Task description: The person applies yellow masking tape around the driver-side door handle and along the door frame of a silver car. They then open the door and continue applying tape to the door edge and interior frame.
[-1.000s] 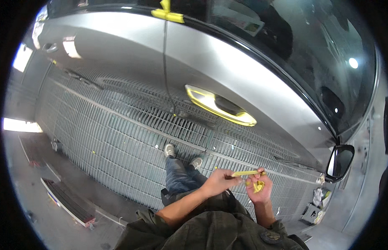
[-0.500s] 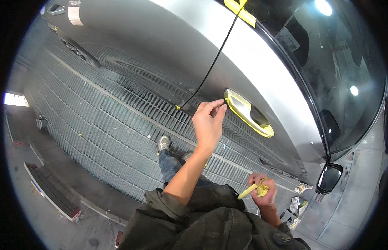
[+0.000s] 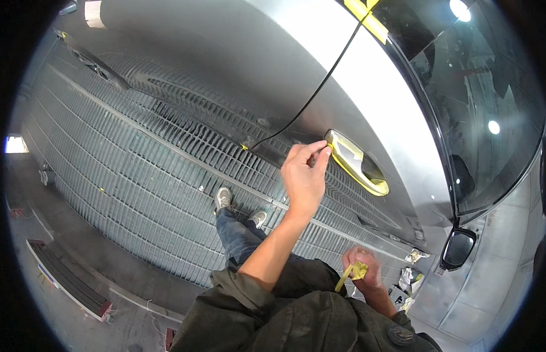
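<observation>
My left hand (image 3: 304, 182) reaches up to the near end of a car door handle (image 3: 348, 148). Its thumb and index finger pinch the end of the yellow masking tape (image 3: 375, 188) that runs along the handle's lower edge and round its far end. Low at my right side, my right hand (image 3: 370, 276) is closed round a crumpled wad of yellow masking tape (image 3: 359, 270), with a strip hanging from it. The handle sits on a silver-grey car door (image 3: 343, 76).
More yellow tape (image 3: 367, 20) marks the window edge by the door gap. A side mirror (image 3: 459, 249) juts out at the right. Under my shoes lies a metal grate floor (image 3: 150, 193). Crumpled wrappings (image 3: 409, 281) lie on the right, and a long low step (image 3: 68, 278) stands at the left.
My left hand has moved slightly right and its fingertips now meet the tape at the handle's end. My right hand still grips the wad. The whole view has shifted a little.
</observation>
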Available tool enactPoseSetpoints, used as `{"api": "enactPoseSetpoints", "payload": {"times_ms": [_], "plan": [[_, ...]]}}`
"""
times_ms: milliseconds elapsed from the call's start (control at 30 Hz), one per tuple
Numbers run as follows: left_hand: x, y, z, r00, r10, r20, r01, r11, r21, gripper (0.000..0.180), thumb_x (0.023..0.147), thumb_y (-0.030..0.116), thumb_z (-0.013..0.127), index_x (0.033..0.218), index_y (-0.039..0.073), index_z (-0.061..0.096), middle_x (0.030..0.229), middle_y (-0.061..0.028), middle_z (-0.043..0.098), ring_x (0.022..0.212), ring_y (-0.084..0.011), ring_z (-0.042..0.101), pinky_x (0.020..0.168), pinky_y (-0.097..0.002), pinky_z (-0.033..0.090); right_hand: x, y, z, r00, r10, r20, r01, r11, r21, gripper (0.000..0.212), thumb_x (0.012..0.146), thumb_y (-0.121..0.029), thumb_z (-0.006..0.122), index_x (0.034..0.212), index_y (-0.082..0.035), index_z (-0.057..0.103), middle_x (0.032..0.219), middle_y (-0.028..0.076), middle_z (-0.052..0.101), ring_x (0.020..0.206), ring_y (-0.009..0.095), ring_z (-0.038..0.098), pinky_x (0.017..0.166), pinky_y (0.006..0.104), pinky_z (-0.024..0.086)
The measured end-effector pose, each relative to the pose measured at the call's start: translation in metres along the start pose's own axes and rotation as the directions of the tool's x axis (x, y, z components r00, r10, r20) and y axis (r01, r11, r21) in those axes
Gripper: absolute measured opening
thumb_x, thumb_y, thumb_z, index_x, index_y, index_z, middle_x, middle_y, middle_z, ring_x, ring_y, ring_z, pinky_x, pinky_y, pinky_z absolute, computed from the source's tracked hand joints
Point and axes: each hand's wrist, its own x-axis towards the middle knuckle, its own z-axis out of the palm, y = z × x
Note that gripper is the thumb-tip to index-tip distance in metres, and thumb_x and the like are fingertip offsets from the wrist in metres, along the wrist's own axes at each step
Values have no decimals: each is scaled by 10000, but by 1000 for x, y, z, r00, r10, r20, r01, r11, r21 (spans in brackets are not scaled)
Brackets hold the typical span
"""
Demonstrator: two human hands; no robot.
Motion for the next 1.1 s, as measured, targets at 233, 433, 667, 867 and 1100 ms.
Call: {"api": "enactPoseSetpoints", "payload": {"times_ms": [233,433,667,867,1100], "plan": [[1,-1,2,999,48,-7,-48,999,-12,168,849,86,792,1010,38,775,790,-38,608,639,-94,510,580,-251,428,6,-2,13,999,49,-16,-50,998,-26,205,894,-223,581,790,-47,594,775,82,612,647,119,514,600,267,410],[8,12,4,995,68,-75,-73,996,-59,151,853,77,786,1000,43,777,803,-41,623,629,-96,511,564,-254,426,8,-8,23,998,49,-27,-52,993,-102,208,890,-217,582,795,-35,612,773,65,609,653,113,514,605,268,396],[15,11,4,978,207,-15,-203,972,116,141,848,63,777,989,63,774,825,-58,640,639,-138,562,565,-280,453,8,-11,28,998,55,-21,-57,995,-87,195,884,-205,580,783,-40,602,778,61,608,667,116,515,623,273,398],[16,10,4,957,291,11,-288,939,186,125,863,54,758,987,55,753,842,-64,635,652,-159,588,583,-295,478,9,-5,23,996,79,-41,-81,995,-56,194,875,-206,591,777,-40,602,782,68,613,677,124,522,634,280,400],[16,12,4,973,224,59,-231,959,166,112,890,57,724,1000,36,726,876,-91,626,708,-223,614,639,-329,504,10,-12,31,995,92,-44,-95,992,-81,203,869,-207,594,774,-27,605,771,67,608,686,130,524,648,281,401]]}}
